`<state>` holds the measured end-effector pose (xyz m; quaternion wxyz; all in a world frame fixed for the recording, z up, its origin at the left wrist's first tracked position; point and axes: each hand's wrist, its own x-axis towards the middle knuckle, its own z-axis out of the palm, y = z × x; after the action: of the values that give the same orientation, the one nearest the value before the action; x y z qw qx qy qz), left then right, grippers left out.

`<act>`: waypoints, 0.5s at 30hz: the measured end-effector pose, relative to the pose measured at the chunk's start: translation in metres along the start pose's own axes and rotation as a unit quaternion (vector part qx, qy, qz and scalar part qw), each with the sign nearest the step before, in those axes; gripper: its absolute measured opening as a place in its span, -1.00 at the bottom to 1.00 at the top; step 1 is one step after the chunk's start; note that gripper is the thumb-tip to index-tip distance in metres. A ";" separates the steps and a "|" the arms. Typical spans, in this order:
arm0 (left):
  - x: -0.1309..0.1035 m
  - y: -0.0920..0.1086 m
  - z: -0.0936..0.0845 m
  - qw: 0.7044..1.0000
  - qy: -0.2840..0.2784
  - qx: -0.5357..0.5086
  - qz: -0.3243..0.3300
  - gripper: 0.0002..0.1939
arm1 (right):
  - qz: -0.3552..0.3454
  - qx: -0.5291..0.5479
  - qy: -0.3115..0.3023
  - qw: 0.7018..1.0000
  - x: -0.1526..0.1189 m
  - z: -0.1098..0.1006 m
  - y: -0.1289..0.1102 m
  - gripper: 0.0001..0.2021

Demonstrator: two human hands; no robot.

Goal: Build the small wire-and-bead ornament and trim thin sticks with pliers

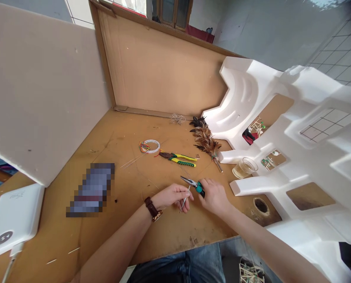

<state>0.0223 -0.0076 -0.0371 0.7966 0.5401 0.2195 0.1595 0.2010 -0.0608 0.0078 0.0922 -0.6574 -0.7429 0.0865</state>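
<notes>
Near the table's front, my left hand [175, 196] pinches a thin pale rod [184, 204] between thumb and fingers. Just to its right, my right hand [214, 195] is wrapped round the teal handles of needle-nose pliers [195, 184], whose jaws point up-left beside the rod's top end. Whether the jaws touch the rod cannot be told. Behind my hands lie yellow-green pliers [178, 158] and a white ring with coloured threads [154, 146].
Brown feathers [206, 139] lie at the back right, near a glass cup [245, 168] and white moulded foam [252, 184]. A blurred phone [92, 188] and white power bank [16, 216] are at left. Cardboard [163, 70] walls the back; a wire tangle [177, 118] lies before it.
</notes>
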 end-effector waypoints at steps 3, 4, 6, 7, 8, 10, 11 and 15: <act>-0.001 0.002 0.000 1.000 -0.011 -0.009 -0.023 -0.63 | -0.057 -0.149 0.052 0.986 0.002 -0.009 0.002 -0.83; -0.002 0.002 0.000 0.999 -0.024 -0.011 -0.032 -0.63 | -0.063 -0.166 0.058 0.982 0.004 -0.010 0.003 -0.83; -0.003 0.003 0.001 0.997 -0.060 -0.013 -0.048 -0.63 | -0.050 -0.175 0.072 0.981 0.007 -0.011 0.010 -0.82; -0.004 0.003 0.002 0.996 -0.074 -0.014 -0.054 -0.64 | -0.026 -0.169 0.075 0.982 0.009 -0.010 0.015 -0.82; -0.004 0.003 0.002 0.995 -0.079 -0.015 -0.058 -0.64 | 0.010 -0.158 0.070 0.985 0.011 -0.010 0.021 -0.82; -0.003 0.002 0.003 0.997 -0.057 -0.014 -0.058 -0.63 | 0.108 -0.125 0.031 0.986 0.015 -0.011 0.036 -0.80; -0.003 0.002 0.003 0.998 -0.036 -0.014 -0.054 -0.63 | 0.153 -0.113 -0.008 0.982 0.016 -0.012 0.045 -0.78; 0.000 0.004 -0.001 0.997 0.060 -0.036 -0.020 -0.61 | 0.186 -0.111 -0.083 0.973 0.013 -0.019 0.072 -0.71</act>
<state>0.0218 -0.0047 -0.0335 0.8041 0.4960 0.2720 0.1830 0.2739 -0.0394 0.0087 -0.0608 -0.7807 -0.6176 0.0731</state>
